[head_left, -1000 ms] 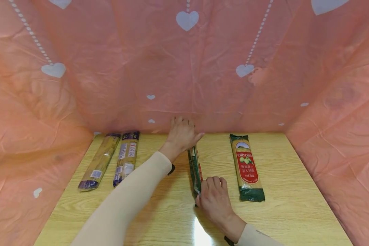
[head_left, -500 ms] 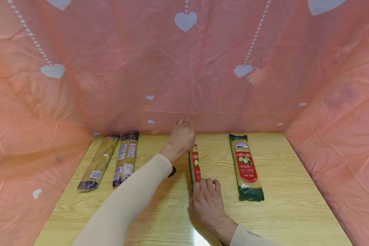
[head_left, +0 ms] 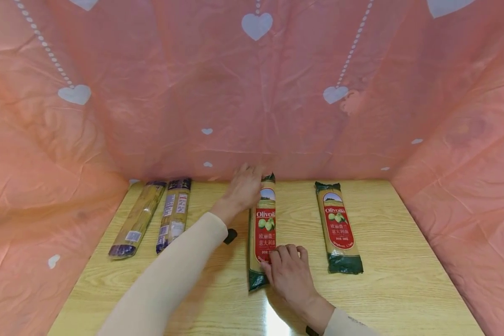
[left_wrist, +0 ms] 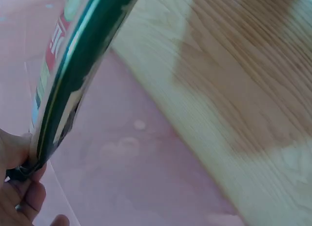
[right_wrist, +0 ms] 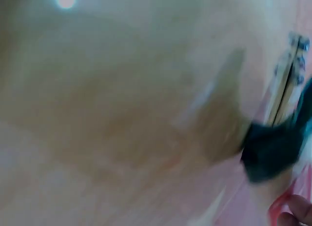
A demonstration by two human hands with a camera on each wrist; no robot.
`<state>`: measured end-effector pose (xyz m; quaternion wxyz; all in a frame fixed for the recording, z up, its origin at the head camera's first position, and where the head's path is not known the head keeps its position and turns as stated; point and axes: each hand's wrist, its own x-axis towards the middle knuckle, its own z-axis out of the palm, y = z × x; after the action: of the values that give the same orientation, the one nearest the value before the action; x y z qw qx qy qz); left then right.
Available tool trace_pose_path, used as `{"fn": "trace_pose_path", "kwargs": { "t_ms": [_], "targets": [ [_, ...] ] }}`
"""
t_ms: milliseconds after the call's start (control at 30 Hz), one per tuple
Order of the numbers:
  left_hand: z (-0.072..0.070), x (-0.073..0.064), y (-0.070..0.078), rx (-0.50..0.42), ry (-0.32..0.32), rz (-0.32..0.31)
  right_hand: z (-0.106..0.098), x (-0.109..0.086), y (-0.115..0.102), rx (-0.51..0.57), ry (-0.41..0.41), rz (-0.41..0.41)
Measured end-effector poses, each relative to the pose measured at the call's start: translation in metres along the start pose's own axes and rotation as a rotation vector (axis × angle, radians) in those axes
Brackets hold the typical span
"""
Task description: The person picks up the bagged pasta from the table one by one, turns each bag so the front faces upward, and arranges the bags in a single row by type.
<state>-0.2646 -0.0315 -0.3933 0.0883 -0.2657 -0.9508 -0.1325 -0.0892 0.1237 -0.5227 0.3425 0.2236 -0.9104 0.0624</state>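
While holding the middle pack [head_left: 263, 228] lengthwise near the centre of the surface [head_left: 403, 289], pinching its far end between thumb and fingers of the left hand [head_left: 244, 186] and gripping its near right edge with the curled right hand [head_left: 291, 275], probably for support at both ends. Reading "Olivoilà" on red, above Chinese characters; finding the same brand on the right pack [head_left: 339, 228], lying face up. To the left, seeing one purple-ended pack [head_left: 137, 219] lying just beside another [head_left: 173, 217], perhaps grouped by kind, with panels too small to read, like the lettering on the right sleeve [head_left: 346, 324].
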Motion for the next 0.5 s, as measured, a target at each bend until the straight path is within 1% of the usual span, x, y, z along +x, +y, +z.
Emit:
{"fn": "trace_pose_path", "kwargs": {
  "t_ms": [100,200,267,367,433,500],
  "targets": [
    [-0.001,-0.005,-0.007,-0.025,0.005,0.004,0.001,0.000,0.012,0.011,-0.042,0.047],
    [-0.001,-0.009,-0.015,-0.051,0.018,0.014,0.000,0.000,0.018,0.002,-0.140,0.078],
    [-0.001,-0.011,-0.018,-0.068,0.027,0.026,-0.002,0.002,0.019,0.028,-0.227,0.103],
    [-0.001,-0.014,-0.022,-0.086,0.037,0.048,-0.002,0.006,0.017,0.117,-0.354,0.161],
    [-0.001,-0.016,-0.024,-0.092,0.043,0.061,0.000,0.010,0.015,0.190,-0.419,0.207],
    [-0.001,-0.018,-0.025,-0.091,0.050,0.071,0.002,0.014,0.014,0.250,-0.460,0.243]
  ]
}}
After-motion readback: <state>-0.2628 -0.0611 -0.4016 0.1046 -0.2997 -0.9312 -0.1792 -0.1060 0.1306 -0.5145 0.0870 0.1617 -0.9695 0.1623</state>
